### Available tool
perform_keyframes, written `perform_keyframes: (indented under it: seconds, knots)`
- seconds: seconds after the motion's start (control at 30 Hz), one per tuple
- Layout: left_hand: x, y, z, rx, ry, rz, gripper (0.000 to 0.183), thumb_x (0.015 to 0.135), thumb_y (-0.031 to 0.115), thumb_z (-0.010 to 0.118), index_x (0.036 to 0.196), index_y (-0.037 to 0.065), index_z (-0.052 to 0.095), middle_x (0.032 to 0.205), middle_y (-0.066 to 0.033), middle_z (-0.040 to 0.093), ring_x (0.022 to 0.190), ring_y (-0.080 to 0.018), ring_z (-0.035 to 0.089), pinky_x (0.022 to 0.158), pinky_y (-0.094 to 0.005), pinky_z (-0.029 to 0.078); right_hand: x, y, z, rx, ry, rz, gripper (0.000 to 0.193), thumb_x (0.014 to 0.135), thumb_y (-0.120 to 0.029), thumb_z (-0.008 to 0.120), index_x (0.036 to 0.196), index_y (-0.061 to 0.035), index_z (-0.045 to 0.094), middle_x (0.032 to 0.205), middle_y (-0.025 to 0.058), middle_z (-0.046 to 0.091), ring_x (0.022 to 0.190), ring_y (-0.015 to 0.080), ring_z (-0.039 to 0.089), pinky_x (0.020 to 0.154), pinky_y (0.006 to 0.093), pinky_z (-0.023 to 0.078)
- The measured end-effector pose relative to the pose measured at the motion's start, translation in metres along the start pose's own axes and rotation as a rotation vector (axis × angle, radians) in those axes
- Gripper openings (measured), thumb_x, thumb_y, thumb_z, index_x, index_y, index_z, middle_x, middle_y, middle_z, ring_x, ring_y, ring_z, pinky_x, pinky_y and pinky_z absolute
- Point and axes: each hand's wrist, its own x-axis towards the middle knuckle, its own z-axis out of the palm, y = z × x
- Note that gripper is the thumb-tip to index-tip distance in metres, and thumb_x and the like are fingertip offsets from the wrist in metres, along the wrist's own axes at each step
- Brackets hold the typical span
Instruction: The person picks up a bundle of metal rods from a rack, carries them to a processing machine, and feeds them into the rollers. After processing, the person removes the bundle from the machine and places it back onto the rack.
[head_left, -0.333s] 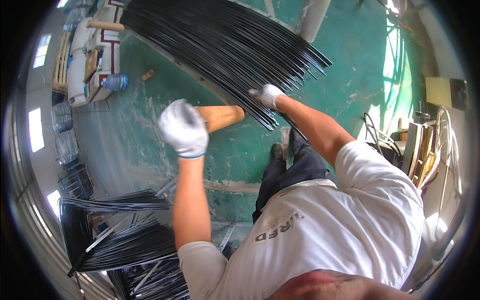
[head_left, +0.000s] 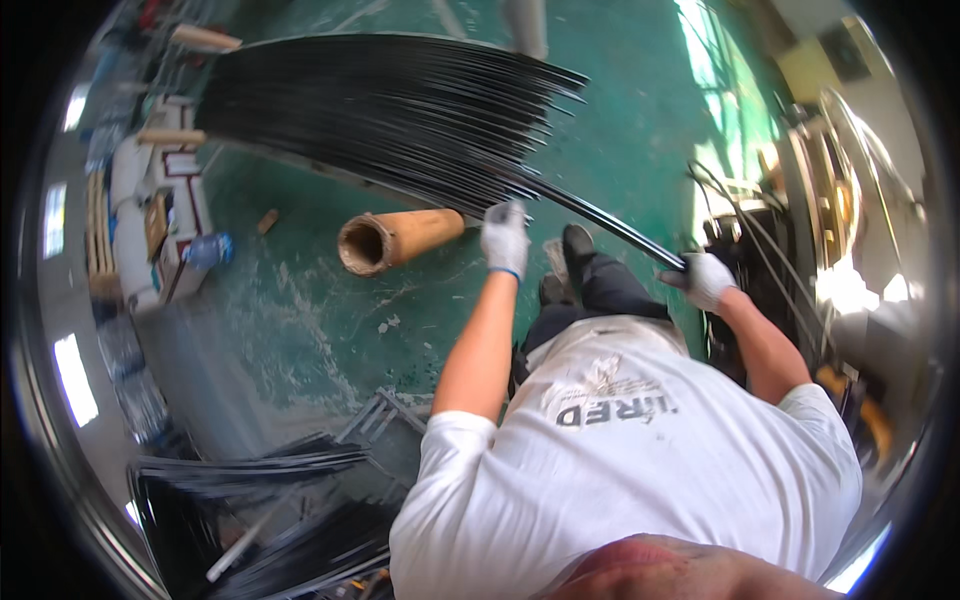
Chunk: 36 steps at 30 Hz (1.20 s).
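Note:
My right hand (head_left: 705, 281), in a white glove, is closed around the near end of a few long black rods (head_left: 610, 228). They slant up and left from it to the large spread of black rods (head_left: 370, 110), where their far part merges with the others. My left hand (head_left: 505, 238), gloved in white too, is at the near ends of that spread. Its fingers look curled, but what they hold, if anything, does not show clearly. Just left of it is a thick brown cardboard tube (head_left: 415, 238), its hollow end facing me.
More black rods (head_left: 300, 540) lie on a rack at lower left. A blue water jug (head_left: 208, 250) is beside white wrapped bundles (head_left: 130, 235) at far left. On the right, dark cables (head_left: 745, 215) loop near upright boards (head_left: 810, 190). The floor (head_left: 300, 340) is worn green.
My left hand has moved from the cardboard tube rightward to the rod ends. My right hand has drawn back right and toward me, with a few rods in it. The view has turned.

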Motion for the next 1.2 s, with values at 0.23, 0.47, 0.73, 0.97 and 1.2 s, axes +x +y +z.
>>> perform_keyframes:
  seconds: [0.23, 0.47, 0.73, 0.97, 1.2]
  knots:
    - [0.024, -0.001, -0.025, -0.835, -0.211, -0.495, 0.037, 0.105, 0.043, 0.055, 0.089, 0.010, 0.060, 0.082, -0.0091, 0.063, 0.082, -0.0261, 0.064, 0.082, -0.0457, 0.054, -0.250, 0.139, 0.088, -0.155, 0.285, 0.397, 0.023, 0.078, -0.032, 0.079, 0.080, -0.0105, 0.070, 0.078, 0.0189, 0.069, 0.079, 0.0405, 0.069, 0.071, 0.0501, 0.054]
    - [-0.034, -0.006, -0.030, -0.823, -0.229, -0.505, 0.028, 0.100, 0.023, 0.057, 0.076, 0.009, 0.055, 0.068, -0.0028, 0.054, 0.067, -0.0227, 0.057, 0.076, -0.0421, 0.053, -0.265, 0.157, 0.194, -0.138, 0.819, 0.384, 0.010, 0.068, -0.019, 0.070, 0.073, -0.0111, 0.066, 0.072, 0.0110, 0.064, 0.075, 0.0340, 0.064, 0.070, 0.0471, 0.050]
    - [-0.194, 0.093, 0.009, -0.833, -0.735, -0.129, 0.008, 0.098, 0.009, 0.060, 0.094, 0.001, 0.060, 0.080, -0.0068, 0.054, 0.076, -0.0229, 0.054, 0.088, -0.0423, 0.048, -0.274, 0.286, 0.298, 0.170, 0.632, 0.515, 0.015, 0.073, -0.009, 0.067, 0.088, -0.0079, 0.071, 0.089, 0.0150, 0.070, 0.095, 0.0365, 0.066, 0.089, 0.0469, 0.052]
    - [-0.361, 0.160, 0.087, -0.648, -1.368, 0.168, 0.012, 0.104, 0.013, 0.058, 0.104, 0.001, 0.062, 0.081, -0.0027, 0.045, 0.076, -0.0185, 0.045, 0.086, -0.0393, 0.041, -0.253, 0.339, 0.401, 0.373, 0.940, 0.641, 0.027, 0.075, -0.008, 0.067, 0.102, -0.0066, 0.073, 0.100, 0.0152, 0.070, 0.105, 0.0357, 0.063, 0.096, 0.0458, 0.049]
    - [-0.519, 0.120, 0.210, -0.336, -1.595, 0.377, 0.020, 0.106, 0.019, 0.058, 0.110, 0.003, 0.069, 0.078, -0.0021, 0.041, 0.073, -0.0186, 0.042, 0.083, -0.0408, 0.041, -0.241, 0.360, 0.374, 0.627, 1.213, 0.554, 0.018, 0.072, -0.012, 0.073, 0.089, -0.0088, 0.069, 0.091, 0.0130, 0.068, 0.099, 0.0345, 0.064, 0.093, 0.0456, 0.050]
